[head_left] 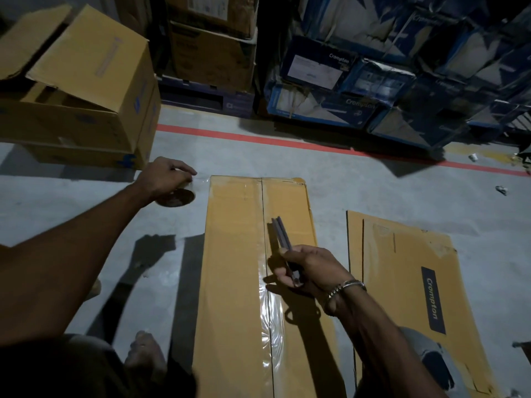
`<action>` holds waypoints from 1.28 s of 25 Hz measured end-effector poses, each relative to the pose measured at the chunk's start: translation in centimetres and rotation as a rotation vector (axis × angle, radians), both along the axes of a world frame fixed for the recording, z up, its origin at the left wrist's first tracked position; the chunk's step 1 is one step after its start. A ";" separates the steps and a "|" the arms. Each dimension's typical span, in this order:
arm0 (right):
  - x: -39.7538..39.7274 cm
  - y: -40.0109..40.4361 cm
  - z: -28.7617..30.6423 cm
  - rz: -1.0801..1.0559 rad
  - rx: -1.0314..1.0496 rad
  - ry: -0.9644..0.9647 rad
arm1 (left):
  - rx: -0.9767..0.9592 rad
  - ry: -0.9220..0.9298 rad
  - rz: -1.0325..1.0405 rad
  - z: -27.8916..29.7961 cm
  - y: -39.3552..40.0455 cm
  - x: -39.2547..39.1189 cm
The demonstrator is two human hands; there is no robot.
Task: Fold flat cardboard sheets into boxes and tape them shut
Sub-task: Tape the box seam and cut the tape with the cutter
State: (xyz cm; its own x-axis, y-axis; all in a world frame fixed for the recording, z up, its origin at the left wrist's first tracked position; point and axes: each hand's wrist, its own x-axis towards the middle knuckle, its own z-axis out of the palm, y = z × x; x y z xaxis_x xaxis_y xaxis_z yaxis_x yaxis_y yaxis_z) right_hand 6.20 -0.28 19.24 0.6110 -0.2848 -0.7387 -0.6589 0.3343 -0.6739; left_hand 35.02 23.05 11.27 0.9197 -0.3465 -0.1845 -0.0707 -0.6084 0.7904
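A long tan cardboard box (pixel 253 282) lies flat on the grey floor (pixel 258 156), its long axis running from the person near the bottom of the view away toward the stacked goods at the top. A centre seam runs the whole length of its upper face, and a strip of clear glossy tape (pixel 271 320) covers the seam on the near half, wrinkled and catching the light; further along the tape is hard to trace. The left hand (pixel 165 175) reaches out past the far left corner of the box, its grip curled on a roll of clear tape (pixel 175 196) held just over the floor, with a stretch of film running from it to the box's far edge. The right hand (pixel 304 268) hovers over the middle of the box, its grip clamped on a pair of scissors (pixel 283 239) whose closed blades point away and slightly left; a metal bracelet (pixel 346 287) sits on that wrist. Just to the right, a flat cardboard sheet (pixel 411 297) printed with a dark blue Crompton label lies on the floor, apart from the box. At upper left stand open tan cartons (pixel 86 96), and blue Crompton cartons (pixel 373 81) are stacked beyond a red floor line (pixel 287 142).
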 end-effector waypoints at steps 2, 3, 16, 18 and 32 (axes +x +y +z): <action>1.1 1.9 0.1 -0.002 0.066 -0.076 | -0.010 -0.019 -0.011 0.2 0.1 0.3; 1.8 2.7 -0.3 0.060 0.031 -0.101 | -0.013 -0.020 -0.017 0.2 0.1 0.4; 11.6 12.8 -6.1 0.221 -0.634 -0.296 | 0.271 -0.125 -0.116 -0.9 -0.7 1.8; 12.0 13.4 -6.3 0.183 -0.705 -0.251 | 0.340 -0.155 -0.152 -0.9 -0.7 2.0; 13.7 14.4 -6.0 0.326 -0.929 -0.076 | 0.409 -0.280 -0.210 0.0 -1.0 1.0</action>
State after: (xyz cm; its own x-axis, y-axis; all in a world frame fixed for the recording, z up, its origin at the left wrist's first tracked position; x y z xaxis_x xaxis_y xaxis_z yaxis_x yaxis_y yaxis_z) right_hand 19.85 14.11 13.23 0.7991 -0.5410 -0.2622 -0.5689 -0.5397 -0.6205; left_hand 36.00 22.01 11.22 0.8718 -0.4793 -0.1009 -0.3979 -0.8131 0.4250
